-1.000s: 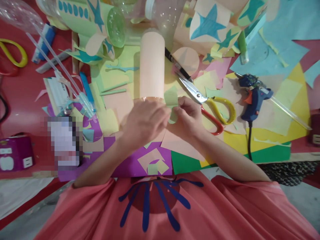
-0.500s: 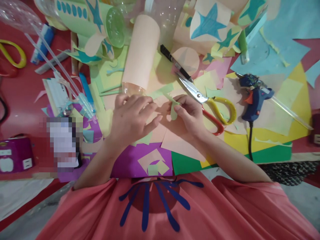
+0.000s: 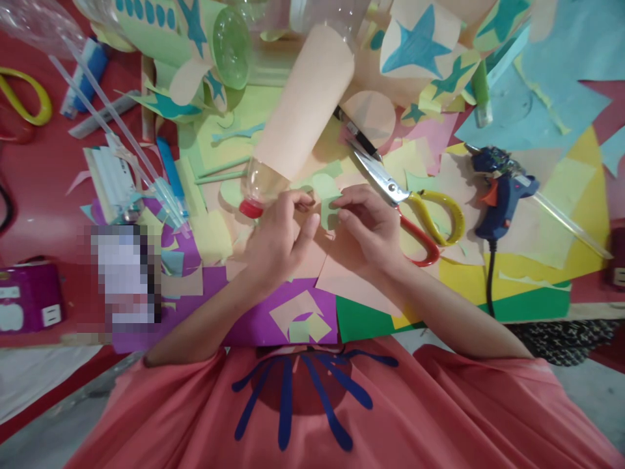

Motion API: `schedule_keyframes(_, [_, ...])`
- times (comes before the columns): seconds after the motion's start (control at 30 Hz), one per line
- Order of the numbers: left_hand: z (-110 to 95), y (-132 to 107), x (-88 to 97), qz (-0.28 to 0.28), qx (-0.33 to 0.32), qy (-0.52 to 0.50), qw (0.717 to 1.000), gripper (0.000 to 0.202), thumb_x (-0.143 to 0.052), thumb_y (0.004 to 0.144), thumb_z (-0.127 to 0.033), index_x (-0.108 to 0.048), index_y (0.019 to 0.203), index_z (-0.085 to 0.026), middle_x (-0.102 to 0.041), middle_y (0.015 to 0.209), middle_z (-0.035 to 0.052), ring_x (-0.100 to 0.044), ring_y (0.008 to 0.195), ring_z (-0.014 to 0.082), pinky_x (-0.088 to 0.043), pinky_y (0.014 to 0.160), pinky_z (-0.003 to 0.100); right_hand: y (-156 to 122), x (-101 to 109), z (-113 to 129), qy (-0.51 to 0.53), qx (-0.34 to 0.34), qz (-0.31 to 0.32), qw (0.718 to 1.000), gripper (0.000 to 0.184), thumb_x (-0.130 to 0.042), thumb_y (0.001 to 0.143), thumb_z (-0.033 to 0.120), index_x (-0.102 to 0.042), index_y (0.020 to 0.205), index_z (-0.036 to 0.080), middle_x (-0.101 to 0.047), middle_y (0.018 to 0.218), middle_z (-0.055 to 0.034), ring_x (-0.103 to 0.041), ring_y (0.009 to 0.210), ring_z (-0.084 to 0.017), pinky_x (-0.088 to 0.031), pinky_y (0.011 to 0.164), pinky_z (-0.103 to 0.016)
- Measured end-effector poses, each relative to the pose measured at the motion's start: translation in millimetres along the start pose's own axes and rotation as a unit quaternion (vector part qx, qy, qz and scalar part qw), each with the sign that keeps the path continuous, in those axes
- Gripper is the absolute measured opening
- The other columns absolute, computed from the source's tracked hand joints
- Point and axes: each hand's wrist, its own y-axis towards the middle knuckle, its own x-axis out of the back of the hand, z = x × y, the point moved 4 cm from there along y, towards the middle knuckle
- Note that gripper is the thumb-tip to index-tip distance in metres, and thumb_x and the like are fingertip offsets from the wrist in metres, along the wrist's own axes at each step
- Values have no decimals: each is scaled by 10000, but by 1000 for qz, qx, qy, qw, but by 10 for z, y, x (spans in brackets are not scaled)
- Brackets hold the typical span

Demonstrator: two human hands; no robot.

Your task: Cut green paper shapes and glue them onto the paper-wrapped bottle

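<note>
My right hand [image 3: 374, 228] pinches a small light-green paper cutout [image 3: 328, 195] between thumb and fingers. Just left of the cutout is my left hand [image 3: 278, 234], its fingers curled and its thumb apart from them, with nothing visible in its grasp. A clear plastic bottle [image 3: 266, 179], wrapped in peach paper [image 3: 307, 98], lies slanting beyond my left hand. Its red cap [image 3: 250, 208] points toward me, close to the knuckles. Scissors with one yellow and one red handle [image 3: 437, 208] rest open beside my right hand.
A blue glue gun [image 3: 505, 202] with a cord lies at the right. Behind the scissors is a black pen [image 3: 361, 133]. Paper scraps and star drawings [image 3: 415, 45] cover the table. A blurred phone [image 3: 124, 277], straws [image 3: 112, 104] and a purple box [image 3: 32, 296] are at the left.
The bottle has swung round, its upper end rightward, and its red cap now shows. My left hand has left the bottle and drawn in its fingers. The green cutout has turned flatter to view.
</note>
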Motion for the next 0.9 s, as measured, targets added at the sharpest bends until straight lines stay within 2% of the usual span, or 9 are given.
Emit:
schedule_keyframes(0.07, [76, 14, -1, -13, 10, -51, 999, 260, -536, 1040, -478, -508, 1210, -283, -692, 1084, 34, -718, 949, 172, -613, 808, 339, -17, -29, -26, 15, -8, 17, 1000, 73, -658, 939, 234, -722, 961, 263, -666, 954, -22, -670, 917, -167, -560, 766, -329])
schedule_keyframes(0.13, [124, 16, -35, -15, 11, -100, 995, 287, -553, 1037, -462, -493, 1262, -294, -690, 1052, 19, -716, 887, 141, -616, 763, 293, -44, -62, -47, 25, -21, 30, 999, 154, -641, 905, 147, -717, 972, 263, -670, 948, -12, -671, 900, -159, -561, 759, -321])
schedule_keyframes(0.23, [183, 9, -95, -25, 27, -123, 992, 287, -545, 1040, -469, -500, 1253, -283, -668, 953, -7, -703, 821, 121, -605, 719, 262, -87, -105, -64, 44, -56, 38, 997, 164, -649, 884, 118, -706, 947, 259, -673, 932, -2, -662, 884, -150, -549, 768, -319])
schedule_keyframes(0.33, [240, 11, -123, -39, 50, -142, 988, 289, -581, 1016, -495, -531, 1179, -262, -650, 908, -15, -698, 818, 116, -602, 722, 246, -110, -128, -83, 93, -123, 28, 988, 105, -738, 874, 200, -651, 906, 250, -655, 871, 23, -626, 766, -119, -521, 712, -297])
schedule_keyframes(0.43, [259, 21, -130, -32, 50, -160, 985, 293, -606, 1004, -492, -536, 1161, -254, -664, 927, -12, -707, 830, 109, -605, 737, 235, -97, -139, -99, 169, -185, 17, 968, 263, -829, 841, 368, -602, 897, 247, -610, 773, 56, -567, 639, -93, -492, 630, -271])
schedule_keyframes(0.53, [246, 21, -129, -25, 45, -165, 985, 282, -620, 1000, -475, -534, 1151, -253, -683, 967, -4, -718, 850, 111, -610, 749, 240, -67, -156, -98, 171, -221, 41, 959, 365, -826, 824, 522, -620, 840, 221, -577, 662, 64, -512, 556, -83, -443, 559, -259])
schedule_keyframes(0.63, [220, 10, -131, -31, 43, -170, 984, 265, -649, 986, -446, -536, 1132, -255, -686, 964, -10, -718, 838, 108, -604, 737, 236, -52, -153, -94, 138, -229, 51, 962, 406, -810, 824, 560, -626, 760, 203, -548, 584, 66, -468, 510, -78, -390, 513, -253])
schedule_keyframes(0.73, [202, 3, -139, -26, 54, -180, 982, 261, -638, 986, -451, -531, 1130, -262, -672, 885, -24, -713, 809, 112, -588, 700, 233, -53, -143, -92, 126, -225, 53, 965, 398, -797, 838, 553, -628, 759, 202, -545, 573, 66, -474, 502, -82, -387, 507, -256])
schedule_keyframes(0.9, [227, 10, -137, 13, 110, -192, 975, 348, -610, 982, -500, -492, 1245, -306, -624, 747, -51, -668, 683, 130, -564, 625, 280, -52, -143, -79, 110, -208, 81, 969, 398, -772, 855, 563, -624, 762, 207, -552, 604, 58, -486, 530, -89, -389, 521, -265])
